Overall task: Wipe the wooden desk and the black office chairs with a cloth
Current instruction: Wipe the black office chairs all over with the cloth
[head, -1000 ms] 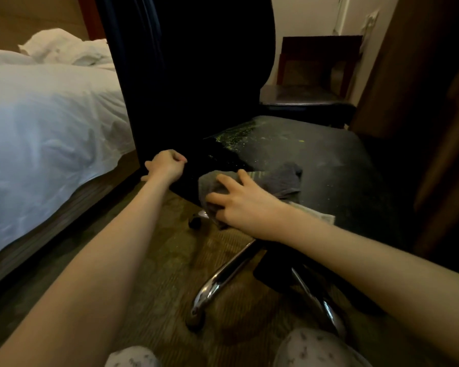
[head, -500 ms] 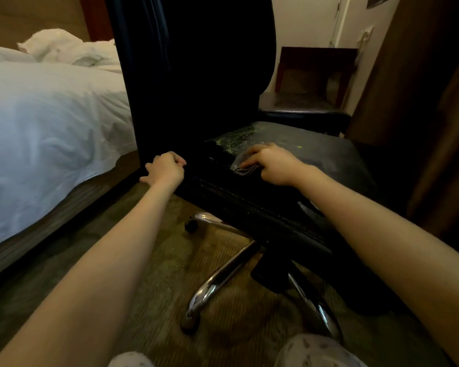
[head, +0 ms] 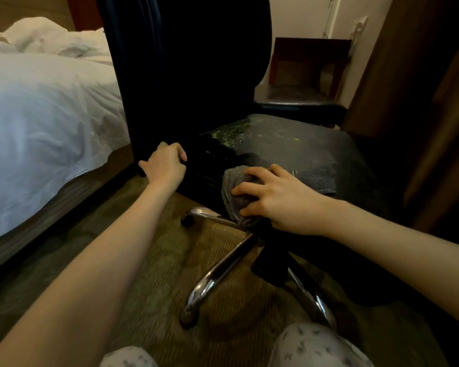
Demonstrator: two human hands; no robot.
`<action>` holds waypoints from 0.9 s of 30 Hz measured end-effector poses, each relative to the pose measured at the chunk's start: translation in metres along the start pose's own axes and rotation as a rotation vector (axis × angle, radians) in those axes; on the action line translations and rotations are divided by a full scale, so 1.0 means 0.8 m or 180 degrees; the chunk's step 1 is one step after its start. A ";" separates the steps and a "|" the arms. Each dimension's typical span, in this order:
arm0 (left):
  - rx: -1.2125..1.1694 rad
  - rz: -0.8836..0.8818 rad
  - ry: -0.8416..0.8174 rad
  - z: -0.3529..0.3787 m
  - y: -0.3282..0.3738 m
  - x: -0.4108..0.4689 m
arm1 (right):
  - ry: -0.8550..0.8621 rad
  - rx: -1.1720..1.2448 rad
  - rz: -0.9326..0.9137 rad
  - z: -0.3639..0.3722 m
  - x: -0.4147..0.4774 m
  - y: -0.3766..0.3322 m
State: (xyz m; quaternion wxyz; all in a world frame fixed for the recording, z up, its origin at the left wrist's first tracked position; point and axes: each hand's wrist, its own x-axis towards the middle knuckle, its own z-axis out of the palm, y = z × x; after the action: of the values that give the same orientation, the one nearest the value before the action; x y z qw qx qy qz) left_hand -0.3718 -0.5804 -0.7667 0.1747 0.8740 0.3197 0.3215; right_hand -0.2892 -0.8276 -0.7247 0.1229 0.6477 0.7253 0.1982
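A black office chair stands in front of me, its tall backrest to the left and its seat dusted with pale specks near the back. My left hand grips the lower left edge of the chair where seat and backrest meet. A grey cloth lies over the seat's near edge and hangs down a little. My right hand presses on it with spread fingers, the thumb curling under the cloth at the edge.
A bed with white sheets fills the left side. The chair's chrome legs and castors spread over the carpet below. A second dark chair stands behind, a brown wooden panel at the right. My knees show at the bottom.
My right hand has pulled the cloth from the back of the seat toward me to the near edge. My left hand has kept its grip on the chair.
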 end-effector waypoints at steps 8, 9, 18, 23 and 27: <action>-0.0407 0.0506 0.0025 0.016 0.041 -0.022 | -0.0187 -0.0611 0.0535 -0.005 0.070 -0.059; -0.0527 0.0425 -0.0096 0.015 0.037 -0.023 | -0.0161 -0.0669 0.0493 -0.005 0.066 -0.061; -0.0552 0.0486 0.0325 0.012 0.070 -0.024 | 0.0252 -0.0007 0.0807 -0.015 -0.032 -0.043; -0.0314 0.0676 -0.0316 0.019 0.110 -0.023 | -0.0097 0.0577 0.1425 -0.011 -0.041 0.018; -0.0427 0.0768 -0.0369 0.013 0.096 -0.035 | -0.0207 0.0968 0.2258 0.012 -0.056 0.071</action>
State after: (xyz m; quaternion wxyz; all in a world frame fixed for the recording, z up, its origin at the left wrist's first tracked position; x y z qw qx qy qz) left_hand -0.3468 -0.6566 -0.7477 0.2110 0.9095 0.1795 0.3097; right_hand -0.2282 -0.8660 -0.7115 -0.0278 0.8751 0.4731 0.0978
